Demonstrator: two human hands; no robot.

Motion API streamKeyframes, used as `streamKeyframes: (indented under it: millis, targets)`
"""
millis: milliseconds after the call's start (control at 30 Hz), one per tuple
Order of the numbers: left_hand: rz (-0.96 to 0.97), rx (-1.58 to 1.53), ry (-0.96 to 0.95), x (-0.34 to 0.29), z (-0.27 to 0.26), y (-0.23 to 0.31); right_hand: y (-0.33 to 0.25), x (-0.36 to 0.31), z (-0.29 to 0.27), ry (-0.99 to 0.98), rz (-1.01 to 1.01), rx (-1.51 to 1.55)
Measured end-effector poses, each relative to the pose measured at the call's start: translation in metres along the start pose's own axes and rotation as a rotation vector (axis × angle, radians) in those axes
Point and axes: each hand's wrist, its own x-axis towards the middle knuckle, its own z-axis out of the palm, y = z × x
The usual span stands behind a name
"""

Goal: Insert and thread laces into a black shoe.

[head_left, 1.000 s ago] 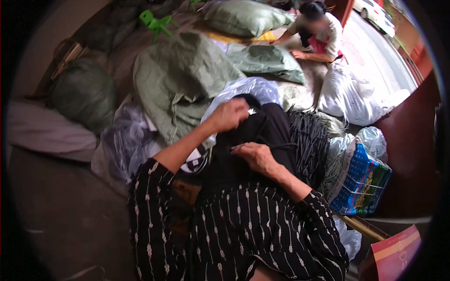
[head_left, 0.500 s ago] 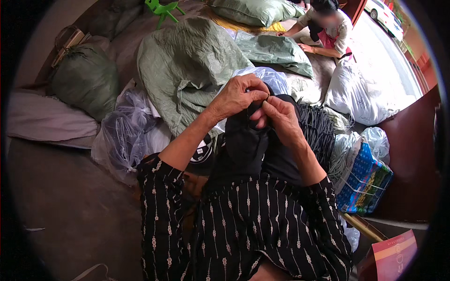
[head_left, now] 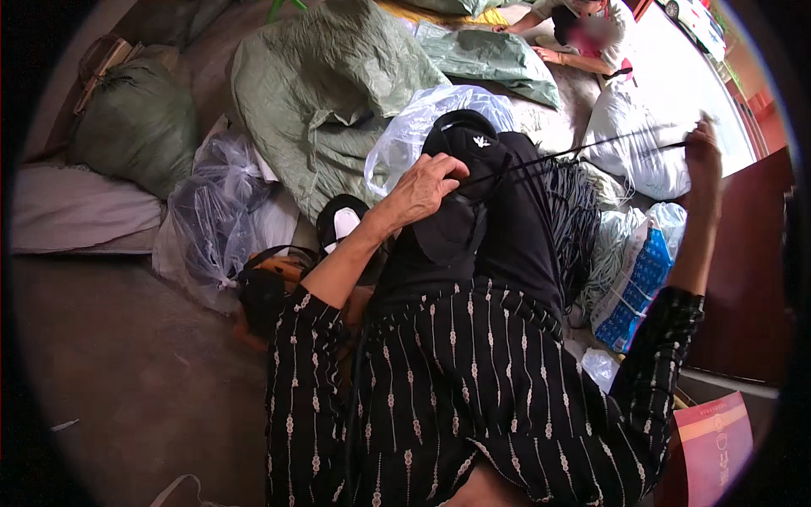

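Black cord [head_left: 583, 152] taut between hands.

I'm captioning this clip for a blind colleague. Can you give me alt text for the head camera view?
A person's left hand presses on a black fabric cap in their lap while the raised right hand pulls a thin black cord taut from it. Around them lie green woven sacks, clear plastic bags and a blue-and-white bag; another person crouches beyond.
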Motion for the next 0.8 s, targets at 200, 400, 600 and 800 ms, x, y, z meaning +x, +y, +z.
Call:
streamKeyframes:
  millis: [200,400,600,800]
  targets:
    - [-0.020,-0.078,0.096,-0.014,0.004,0.016,0.011,-0.050,-0.086,0.109,0.154,-0.043]
    - [-0.272,-0.387,0.295,-0.039,0.024,0.041,0.122,-0.063,0.035,0.370,0.163,-0.467]
    - [-0.425,-0.360,0.423,-0.041,0.032,0.034,0.167,-0.066,0.146,-0.183,0.480,-0.622]
    - [-0.537,-0.315,-0.092,-0.043,0.020,0.031,0.173,-0.067,0.178,-0.523,0.935,-0.392]
